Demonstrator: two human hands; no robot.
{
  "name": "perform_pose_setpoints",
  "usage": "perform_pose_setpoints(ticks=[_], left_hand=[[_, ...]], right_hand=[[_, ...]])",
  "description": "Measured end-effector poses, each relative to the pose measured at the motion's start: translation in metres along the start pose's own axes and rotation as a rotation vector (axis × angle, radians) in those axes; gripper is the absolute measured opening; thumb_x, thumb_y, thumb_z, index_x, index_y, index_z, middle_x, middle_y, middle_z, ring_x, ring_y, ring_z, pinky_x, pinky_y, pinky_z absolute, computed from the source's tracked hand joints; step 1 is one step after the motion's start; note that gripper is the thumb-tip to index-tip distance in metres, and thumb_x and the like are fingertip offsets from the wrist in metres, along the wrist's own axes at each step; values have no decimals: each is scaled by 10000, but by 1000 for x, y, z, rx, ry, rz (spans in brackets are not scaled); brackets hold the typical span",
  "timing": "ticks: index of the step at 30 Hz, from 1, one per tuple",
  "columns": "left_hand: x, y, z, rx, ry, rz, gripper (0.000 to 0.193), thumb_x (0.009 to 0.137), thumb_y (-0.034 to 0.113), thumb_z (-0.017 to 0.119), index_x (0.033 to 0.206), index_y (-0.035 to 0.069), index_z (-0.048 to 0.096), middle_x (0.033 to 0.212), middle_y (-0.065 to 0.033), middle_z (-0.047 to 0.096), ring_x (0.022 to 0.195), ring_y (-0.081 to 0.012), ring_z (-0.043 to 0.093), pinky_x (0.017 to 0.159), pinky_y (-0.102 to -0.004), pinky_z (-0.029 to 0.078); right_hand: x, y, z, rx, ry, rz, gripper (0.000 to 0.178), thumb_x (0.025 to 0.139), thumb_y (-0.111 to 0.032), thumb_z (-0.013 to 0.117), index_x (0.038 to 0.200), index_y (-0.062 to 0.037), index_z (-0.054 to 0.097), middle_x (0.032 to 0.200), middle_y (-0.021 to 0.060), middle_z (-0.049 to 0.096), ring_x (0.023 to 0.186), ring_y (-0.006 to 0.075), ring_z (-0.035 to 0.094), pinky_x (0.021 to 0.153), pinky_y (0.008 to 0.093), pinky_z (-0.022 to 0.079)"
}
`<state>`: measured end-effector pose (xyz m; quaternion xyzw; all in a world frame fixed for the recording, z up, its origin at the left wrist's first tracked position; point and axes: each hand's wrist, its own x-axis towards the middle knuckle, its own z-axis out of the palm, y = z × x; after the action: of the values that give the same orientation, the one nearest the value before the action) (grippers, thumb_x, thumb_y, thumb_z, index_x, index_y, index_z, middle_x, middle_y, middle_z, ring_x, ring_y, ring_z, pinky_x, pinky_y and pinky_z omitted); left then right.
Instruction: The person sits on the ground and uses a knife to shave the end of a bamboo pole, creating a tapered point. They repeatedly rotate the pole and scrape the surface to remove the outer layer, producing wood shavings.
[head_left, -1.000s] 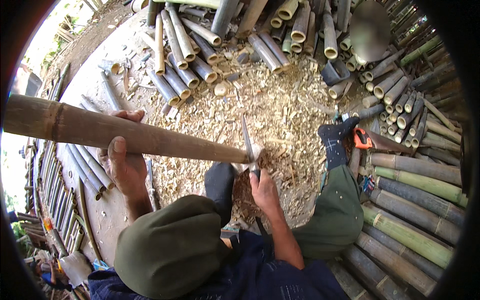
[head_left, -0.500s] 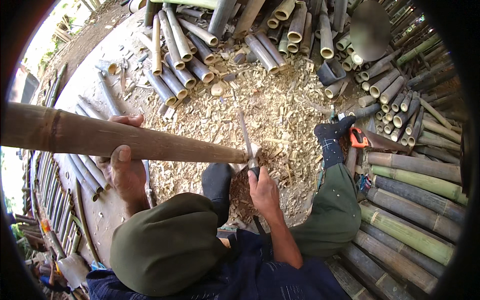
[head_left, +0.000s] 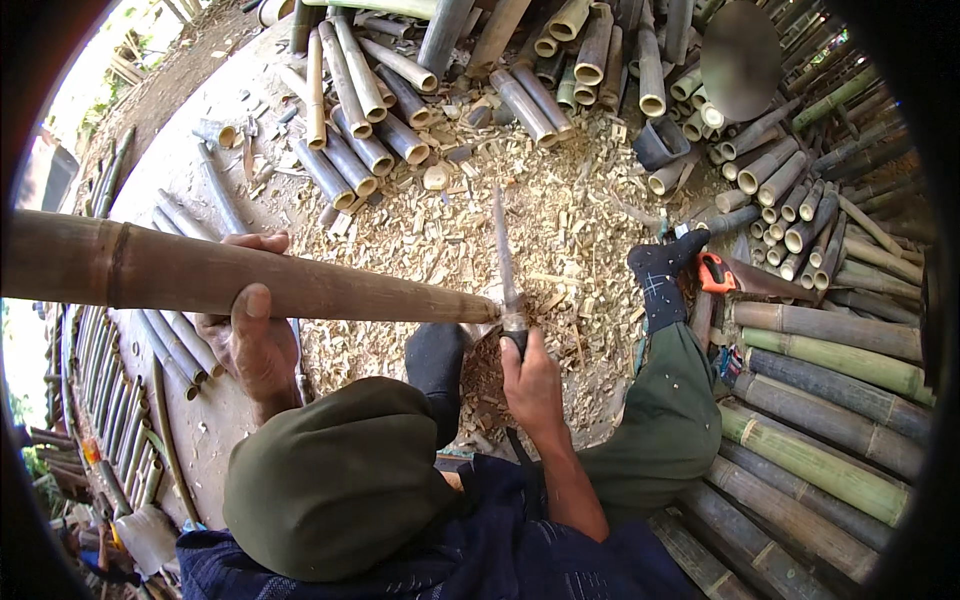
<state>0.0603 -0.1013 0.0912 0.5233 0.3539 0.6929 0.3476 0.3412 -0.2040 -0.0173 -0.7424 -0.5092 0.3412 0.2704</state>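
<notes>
Your left hand [head_left: 262, 345] gripped long, brown, round bamboo tube [head_left: 330, 287], left to centre of frame. Your right hand [head_left: 532, 385] gripped dark-handled knife with long, narrow metal blade [head_left: 503, 240], by tube's tip. Blade could have skidded off hard, curved bamboo toward black-socked foot [head_left: 436, 375], lower centre; loose left hold could have let tube roll. You had no readable brands, labels or writing.

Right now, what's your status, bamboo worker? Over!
Left fingers gripping bamboo pole. Right fingers round knife handle, blade beside pole's right end. Dark-socked foot near that end; wood chips scattered around.
</notes>
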Motion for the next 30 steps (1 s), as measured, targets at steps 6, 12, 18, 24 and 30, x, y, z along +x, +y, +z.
perform_pose_setpoints(ticks=[6, 12, 18, 24, 30], left_hand=[[15, 0, 17, 128, 362, -152, 453, 970, 289, 705, 1265, -19, 551, 970, -108, 667, 973, -217, 680, 1034, -449, 517], [14, -3, 16, -51, 335, -117, 394, 949, 282, 741, 1190, 15, 582, 910, -79, 648, 906, -198, 681, 988, -427, 545], [23, -17, 14, 15, 314, -184, 418, 939, 225, 736, 1243, -9, 570, 938, -91, 661, 935, -215, 682, 963, -416, 547], [25, -16, 2, 59, 269, -191, 393, 945, 205, 723, 1236, -35, 612, 1004, -95, 650, 1026, -222, 661, 973, -384, 507], [31, -6, 8, 60, 321, -171, 369, 823, 160, 812, 1075, -63, 660, 1012, -126, 651, 889, -216, 677, 844, -350, 544]], right_hand=[[-18, -34, -43, 152, 185, -165, 304, 1057, -279, 592, 1097, 17, 538, 761, 240, 649, 696, 474, 661, 593, 513, 485], [-25, -32, -45, 214, 147, -130, 282, 1051, -246, 601, 1141, 15, 542, 739, 216, 635, 673, 435, 671, 587, 494, 493], [-9, 51, 15, -25, 47, -94, 336, 1047, -320, 587, 1102, 6, 530, 788, 255, 678, 732, 468, 692, 635, 532, 533], [7, 31, 13, -120, -26, -24, 311, 1053, -310, 570, 1100, -4, 542, 797, 249, 682, 724, 512, 656, 628, 565, 497], [-5, 10, 11, 26, 171, -204, 271, 1029, -272, 620, 1089, -25, 528, 760, 262, 666, 734, 477, 685, 609, 544, 529]])
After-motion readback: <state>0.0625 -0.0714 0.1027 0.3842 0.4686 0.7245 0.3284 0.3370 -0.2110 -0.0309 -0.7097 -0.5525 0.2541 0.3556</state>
